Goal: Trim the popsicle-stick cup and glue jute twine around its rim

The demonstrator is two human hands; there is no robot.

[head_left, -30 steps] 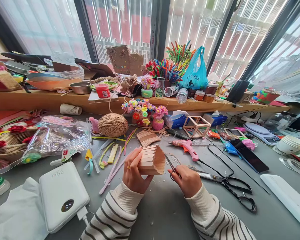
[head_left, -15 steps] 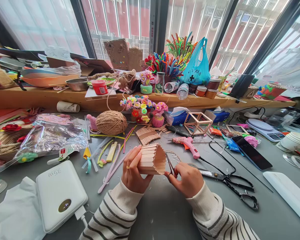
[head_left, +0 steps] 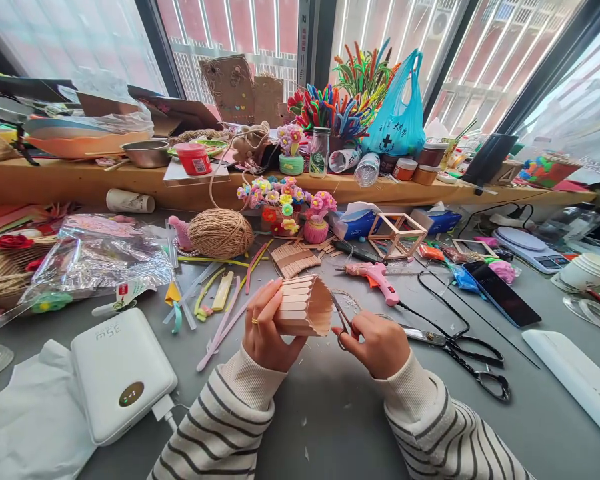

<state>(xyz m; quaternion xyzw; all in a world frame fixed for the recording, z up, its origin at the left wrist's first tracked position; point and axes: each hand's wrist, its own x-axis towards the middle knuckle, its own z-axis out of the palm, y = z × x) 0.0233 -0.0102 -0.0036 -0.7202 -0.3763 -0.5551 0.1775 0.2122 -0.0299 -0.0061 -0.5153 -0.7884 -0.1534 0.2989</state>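
Observation:
My left hand (head_left: 267, 327) is closed around a small cup made of wooden craft sticks (head_left: 305, 307), tipped on its side with its open mouth facing right. In my right hand (head_left: 377, 341) is a small pair of scissors (head_left: 343, 312), its blades pointing up and left close to the cup's rim; whether they touch it I cannot tell. Fingers hide most of the scissor handles. Just behind the cup lies a flat panel of craft sticks (head_left: 295, 259). A pink glue gun (head_left: 375, 279) rests beyond my right hand.
Large black-handled scissors (head_left: 450, 343) lie right of my right hand. A white power bank (head_left: 123, 377) with a plugged cable sits at the left. Behind are a twine ball (head_left: 221, 233), a wooden stick cube frame (head_left: 397, 237) and a phone (head_left: 503, 293). Small scraps dot the grey table (head_left: 330, 413).
The view has tilted slightly, so the background sits higher. The cup and small scissors stay in my hands, with the scissors a little farther from the rim.

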